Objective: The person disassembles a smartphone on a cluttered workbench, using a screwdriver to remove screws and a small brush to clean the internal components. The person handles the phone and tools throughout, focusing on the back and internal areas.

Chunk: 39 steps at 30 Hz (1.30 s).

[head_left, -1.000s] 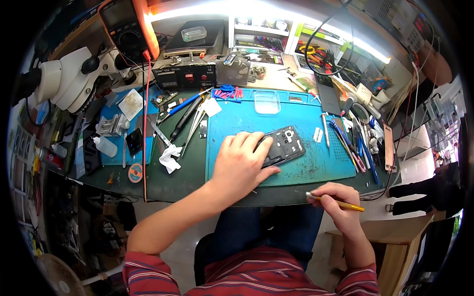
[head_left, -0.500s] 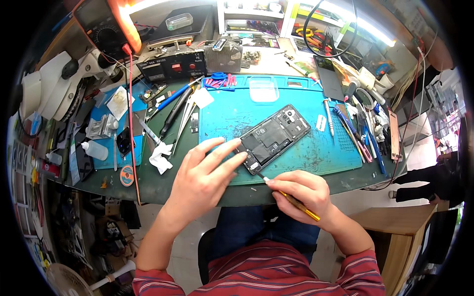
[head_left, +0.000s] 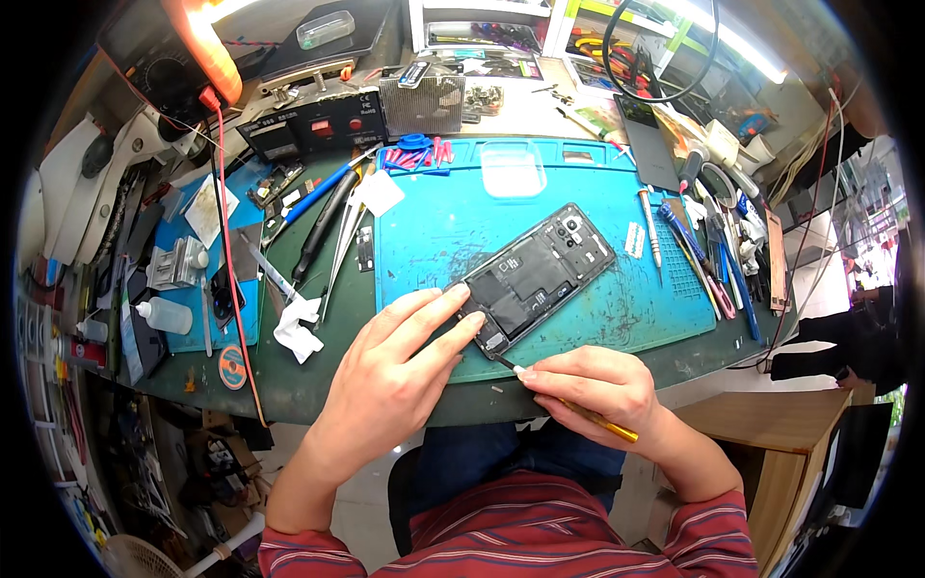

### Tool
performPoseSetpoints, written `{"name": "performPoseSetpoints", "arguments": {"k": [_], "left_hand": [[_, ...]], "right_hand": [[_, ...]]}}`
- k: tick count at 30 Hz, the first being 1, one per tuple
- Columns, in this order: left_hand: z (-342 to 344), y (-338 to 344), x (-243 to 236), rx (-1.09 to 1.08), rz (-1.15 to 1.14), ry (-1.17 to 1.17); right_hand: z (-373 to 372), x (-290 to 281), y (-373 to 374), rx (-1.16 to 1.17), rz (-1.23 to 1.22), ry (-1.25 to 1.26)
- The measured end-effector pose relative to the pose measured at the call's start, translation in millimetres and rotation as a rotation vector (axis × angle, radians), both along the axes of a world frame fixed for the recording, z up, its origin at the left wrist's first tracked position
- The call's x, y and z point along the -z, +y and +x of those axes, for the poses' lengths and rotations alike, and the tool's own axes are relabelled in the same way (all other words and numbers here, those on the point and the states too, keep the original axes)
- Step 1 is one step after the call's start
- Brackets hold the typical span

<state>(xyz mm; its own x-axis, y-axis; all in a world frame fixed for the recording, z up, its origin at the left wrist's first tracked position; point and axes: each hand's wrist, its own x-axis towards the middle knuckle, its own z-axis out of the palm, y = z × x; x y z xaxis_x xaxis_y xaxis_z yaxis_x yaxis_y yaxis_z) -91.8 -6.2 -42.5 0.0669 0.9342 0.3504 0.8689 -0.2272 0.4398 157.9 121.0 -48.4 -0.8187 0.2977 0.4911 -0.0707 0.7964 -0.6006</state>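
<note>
An opened smartphone (head_left: 536, 278) lies at a slant on the blue work mat (head_left: 424, 226), its back cover off and black inner parts and camera lenses showing. My left hand (head_left: 400, 356) has its fingers stretched out, with fingertips resting on the phone's lower left end. In my right hand (head_left: 602, 385) a slim gold-handled tool (head_left: 599, 421) is held like a pen. Its thin dark tip touches or nearly touches the phone's near lower corner; exact contact is too small to tell.
A clear plastic tray (head_left: 513, 170) sits on the mat's far part. Tweezers (head_left: 343, 236) and a white tissue (head_left: 298, 329) lie to the left. Right of the phone are a screwdriver (head_left: 650, 229) and several more tools. A red cable (head_left: 228, 260) hangs across the left side.
The whole view has shifted slightly. My left fingertips stay on the phone's end. The tool remains at the same corner, its handle now at a slightly different angle.
</note>
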Motion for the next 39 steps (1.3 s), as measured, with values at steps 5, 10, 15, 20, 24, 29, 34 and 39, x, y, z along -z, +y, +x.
{"name": "performPoseSetpoints", "arguments": {"k": [5, 10, 15, 20, 24, 29, 34, 39], "left_hand": [[-1, 0, 0, 0.002, -0.005, -0.021], [0, -1, 0, -0.001, -0.01, -0.003], [-2, -1, 1, 0.009, -0.002, -0.01], [6, 2, 1, -0.082, -0.001, -0.053], [29, 16, -6, -0.18, 0.02, 0.082], [5, 18, -11, -0.007, -0.084, 0.007], [-18, 21, -8, 0.121, -0.127, -0.014], [-16, 10, -6, 0.075, -0.035, 0.015]], "right_hand": [[1, -4, 3, -0.003, -0.136, -0.012], [8, -13, 16, 0.025, -0.364, -0.071], [12, -27, 46, -0.067, -0.356, -0.11], [36, -35, 90, -0.071, -0.444, -0.216], [46, -36, 109, -0.1, -0.42, -0.195], [39, -35, 112, -0.215, -0.405, -0.191], [45, -24, 102, -0.239, -0.338, -0.201], [53, -16, 98, -0.259, -0.282, -0.162]]}}
